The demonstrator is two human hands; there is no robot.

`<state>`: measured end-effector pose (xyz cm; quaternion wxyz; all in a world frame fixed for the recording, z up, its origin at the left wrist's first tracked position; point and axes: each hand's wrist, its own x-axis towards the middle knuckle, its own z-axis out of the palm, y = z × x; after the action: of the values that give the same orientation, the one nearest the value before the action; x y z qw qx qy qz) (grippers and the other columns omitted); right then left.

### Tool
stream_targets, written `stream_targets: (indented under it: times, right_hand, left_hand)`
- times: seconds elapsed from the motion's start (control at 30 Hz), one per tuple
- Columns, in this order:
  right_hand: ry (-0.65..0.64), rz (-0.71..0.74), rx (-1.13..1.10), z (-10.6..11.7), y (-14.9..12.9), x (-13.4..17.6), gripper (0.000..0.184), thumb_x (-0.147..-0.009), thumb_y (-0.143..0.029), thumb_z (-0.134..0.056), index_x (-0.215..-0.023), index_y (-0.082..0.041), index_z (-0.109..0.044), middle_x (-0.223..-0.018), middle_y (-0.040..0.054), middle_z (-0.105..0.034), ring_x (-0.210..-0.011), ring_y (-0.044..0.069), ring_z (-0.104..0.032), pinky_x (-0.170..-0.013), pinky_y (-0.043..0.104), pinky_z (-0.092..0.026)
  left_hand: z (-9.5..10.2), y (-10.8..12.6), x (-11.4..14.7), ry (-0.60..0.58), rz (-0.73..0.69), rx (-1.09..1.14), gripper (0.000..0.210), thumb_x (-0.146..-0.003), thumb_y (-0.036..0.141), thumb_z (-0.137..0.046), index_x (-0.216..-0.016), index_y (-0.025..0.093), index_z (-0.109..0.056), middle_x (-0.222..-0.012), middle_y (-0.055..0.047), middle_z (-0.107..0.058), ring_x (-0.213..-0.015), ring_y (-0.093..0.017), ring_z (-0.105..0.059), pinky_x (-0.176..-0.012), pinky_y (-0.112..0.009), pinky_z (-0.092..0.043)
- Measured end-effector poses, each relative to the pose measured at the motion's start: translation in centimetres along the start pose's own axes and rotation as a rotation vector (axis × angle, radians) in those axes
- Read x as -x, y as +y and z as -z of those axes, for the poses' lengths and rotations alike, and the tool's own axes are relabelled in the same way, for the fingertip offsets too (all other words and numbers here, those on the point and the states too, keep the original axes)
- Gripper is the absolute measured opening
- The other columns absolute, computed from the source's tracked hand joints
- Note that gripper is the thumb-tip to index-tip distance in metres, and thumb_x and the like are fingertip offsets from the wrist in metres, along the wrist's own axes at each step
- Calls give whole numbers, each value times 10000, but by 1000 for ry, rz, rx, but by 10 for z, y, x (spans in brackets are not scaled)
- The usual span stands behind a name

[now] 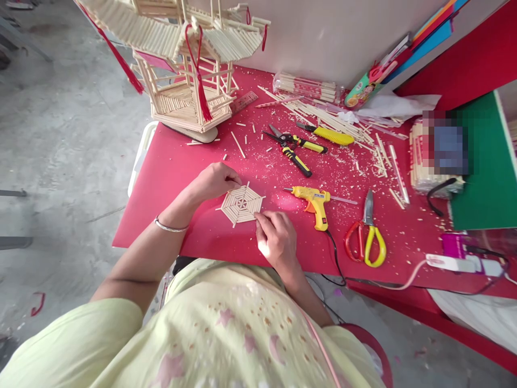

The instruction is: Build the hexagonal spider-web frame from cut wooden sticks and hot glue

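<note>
A flat hexagonal web of thin wooden sticks [242, 205] lies low over the red table, with stick ends poking out at its corners. My left hand [214, 182] is closed at its upper left corner, the fingertips partly hidden by the hand. At the lower right corner, my right hand [278, 237] pinches the web between thumb and fingers. Just right of that hand lies a yellow hot glue gun [315, 203] with a glue stick in its back. Beyond the web are pruning shears [293, 148] with black and yellow handles.
A stick-built pavilion model [194, 102] with red tassels stands at the back left. A yellow utility knife [329, 134], loose sticks [323, 116] and scissors [367, 231] lie to the right. A power strip [460, 263] sits near the front edge. Stick scraps litter the red table [153, 178].
</note>
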<state>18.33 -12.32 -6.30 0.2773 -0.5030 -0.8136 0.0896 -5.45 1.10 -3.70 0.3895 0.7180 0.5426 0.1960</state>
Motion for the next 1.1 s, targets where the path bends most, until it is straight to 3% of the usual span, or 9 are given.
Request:
stream_targets:
  times: [0.17,0.4,1.1]
  right_hand:
    - [1,-4,-17,3,-2,0,394,-921,-98,-604,-1286,-220,-692,-1146,94,-705,-1029,254,-613,-939,417,-547]
    - [-23,-23,-25,6,-6,0,335,-939,-247,-656,-1271,-213,-685,-1179,111,-690,-1056,274,-600,-940,450,-534]
    - [21,2,-21,1,-2,-1,317,-967,-185,-629,-1276,-205,-693,-1150,95,-706,-1044,260,-605,-943,426,-548]
  left_hand:
    - [1,1,0,-11,8,1,172,-749,225,-657,-795,201,-821,-743,-12,-790,-720,-177,-708,-651,-260,-506]
    - [1,2,1,-26,4,-24,170,-759,223,-659,-808,204,-821,-765,-12,-797,-716,-173,-705,-651,-260,-503]
    - [3,8,2,-47,54,1,199,-760,256,-666,-847,188,-832,-760,-17,-791,-718,-176,-692,-642,-255,-493]
